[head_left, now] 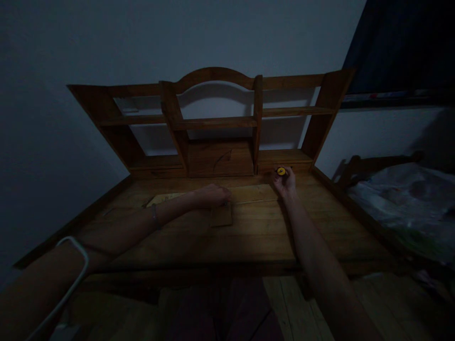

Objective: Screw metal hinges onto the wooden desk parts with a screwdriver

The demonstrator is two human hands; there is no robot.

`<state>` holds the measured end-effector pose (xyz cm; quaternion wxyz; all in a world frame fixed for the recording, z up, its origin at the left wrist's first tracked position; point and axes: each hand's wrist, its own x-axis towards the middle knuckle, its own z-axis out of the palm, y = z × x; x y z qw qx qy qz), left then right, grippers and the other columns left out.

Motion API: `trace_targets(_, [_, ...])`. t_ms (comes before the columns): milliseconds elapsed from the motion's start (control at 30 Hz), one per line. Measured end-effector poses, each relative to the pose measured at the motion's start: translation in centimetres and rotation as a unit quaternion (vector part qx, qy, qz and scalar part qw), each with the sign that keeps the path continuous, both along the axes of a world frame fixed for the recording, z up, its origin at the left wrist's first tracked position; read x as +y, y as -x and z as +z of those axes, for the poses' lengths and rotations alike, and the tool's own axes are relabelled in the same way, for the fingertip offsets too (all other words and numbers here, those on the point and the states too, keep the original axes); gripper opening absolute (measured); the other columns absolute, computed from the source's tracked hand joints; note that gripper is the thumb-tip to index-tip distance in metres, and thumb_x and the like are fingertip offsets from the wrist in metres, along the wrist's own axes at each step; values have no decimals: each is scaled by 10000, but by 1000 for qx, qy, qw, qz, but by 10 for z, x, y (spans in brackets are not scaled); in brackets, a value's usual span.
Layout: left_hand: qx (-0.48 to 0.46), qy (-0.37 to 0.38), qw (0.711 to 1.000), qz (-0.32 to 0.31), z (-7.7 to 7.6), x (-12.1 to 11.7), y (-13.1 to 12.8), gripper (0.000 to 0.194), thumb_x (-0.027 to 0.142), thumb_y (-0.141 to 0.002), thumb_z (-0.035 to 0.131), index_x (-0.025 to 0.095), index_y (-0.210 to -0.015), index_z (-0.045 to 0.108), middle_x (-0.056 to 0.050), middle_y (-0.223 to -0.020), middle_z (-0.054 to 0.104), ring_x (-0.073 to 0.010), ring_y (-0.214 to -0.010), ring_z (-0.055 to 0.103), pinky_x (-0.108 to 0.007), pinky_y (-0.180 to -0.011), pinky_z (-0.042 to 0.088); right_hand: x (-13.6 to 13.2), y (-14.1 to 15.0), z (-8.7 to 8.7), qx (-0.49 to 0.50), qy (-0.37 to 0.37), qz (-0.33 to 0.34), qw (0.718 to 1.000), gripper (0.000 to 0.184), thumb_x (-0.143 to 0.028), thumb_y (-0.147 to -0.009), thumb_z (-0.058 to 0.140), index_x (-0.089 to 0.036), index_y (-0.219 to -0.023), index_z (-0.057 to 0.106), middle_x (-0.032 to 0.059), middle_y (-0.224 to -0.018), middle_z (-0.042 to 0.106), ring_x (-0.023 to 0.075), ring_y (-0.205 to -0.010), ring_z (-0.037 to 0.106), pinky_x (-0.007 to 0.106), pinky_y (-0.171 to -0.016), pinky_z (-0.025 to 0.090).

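My left hand (213,195) reaches across the desk with its fingers closed. It rests at the top edge of a small brown square piece (221,218), which looks like cardboard. What its fingers pinch, if anything, is hidden. Under and behind that hand lies a long pale flat strip (256,193), running left to right. Farther right, my right hand (287,183) is raised near the back of the desk. Its fingers are wrapped round a small object with a round yellow face and dark rim (281,171); the dim light hides its exact kind.
The wooden desk (256,237) carries a shelf unit (215,123) along its back, against the wall. A closed panel (220,158) fills the middle lower compartment. To the right are crumpled translucent plastic (401,189) and a dark curtain (401,42). The room is dim.
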<state>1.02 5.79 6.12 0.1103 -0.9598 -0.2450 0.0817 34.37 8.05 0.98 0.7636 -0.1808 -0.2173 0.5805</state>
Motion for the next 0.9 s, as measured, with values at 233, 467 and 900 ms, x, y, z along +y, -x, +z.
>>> trace_targets(233, [18, 11, 1000, 22, -4, 4, -2, 187, 239, -983, 532, 197, -964, 713, -102, -1006, 776, -223, -895, 735, -286, -743, 506, 0, -12, -9, 16, 11, -19, 1000, 133, -255, -818, 593, -221, -723, 507, -51, -619, 591, 74, -420, 444, 189, -381, 381])
trace_targets(467, [-3, 11, 1000, -21, 4, -1, 2, 246, 207, -976, 523, 192, -1196, 632, -118, -1159, 751, -233, -950, 735, -298, -764, 503, -1, -7, -7, 13, 12, -11, 1000, 106, -223, -799, 584, -221, -714, 520, -35, -617, 601, 89, -437, 474, 201, -389, 398])
trace_targets(900, [23, -14, 999, -24, 2, 4, -3, 167, 189, -945, 554, 198, -1059, 676, -122, -1082, 761, -236, -915, 736, -293, -718, 503, 0, -8, -9, 3, -4, -9, 1000, 109, -211, -781, 580, -224, -704, 503, -45, -598, 583, 87, -429, 462, 190, -375, 395])
